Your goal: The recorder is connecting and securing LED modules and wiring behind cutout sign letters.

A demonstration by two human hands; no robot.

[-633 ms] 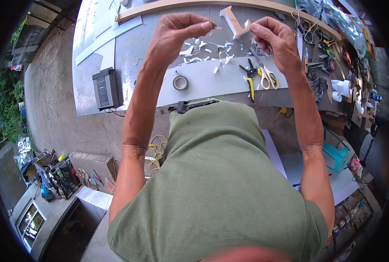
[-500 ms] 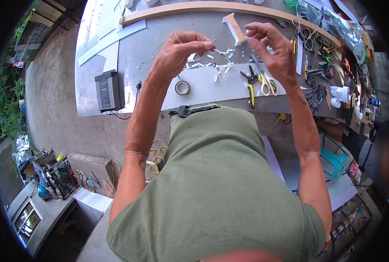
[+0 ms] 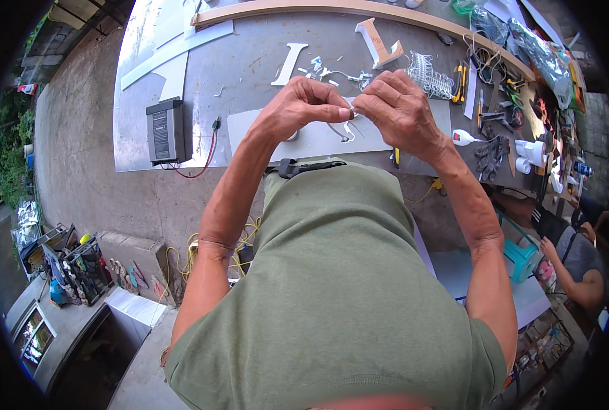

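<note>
Both hands meet above the near edge of the metal table. Thumb and fingers of my left hand (image 3: 308,106) are pinched together at a thin wire. My right hand (image 3: 401,113) is closed at the same spot, its fingertips almost touching the left ones. Short thin wires (image 3: 342,133), grey and white, dangle below the fingertips over a pale flat sheet (image 3: 250,133); their join is too small to make out. Beyond the hands lie a white letter-shaped piece (image 3: 291,63), small white scraps (image 3: 316,63) and an orange-faced letter with white sides (image 3: 380,44).
A coil of white wire (image 3: 429,76) lies right of the hands, near yellow cutters (image 3: 459,82) and a white bottle (image 3: 463,137). A black box with leads (image 3: 166,131) sits at left. Along the back runs a long wooden strip (image 3: 318,9). Another person (image 3: 578,263) is at right.
My right hand has moved left and down to meet my left hand. The white letter-shaped piece and wire coil now show on the table; the scissors and pliers no longer show.
</note>
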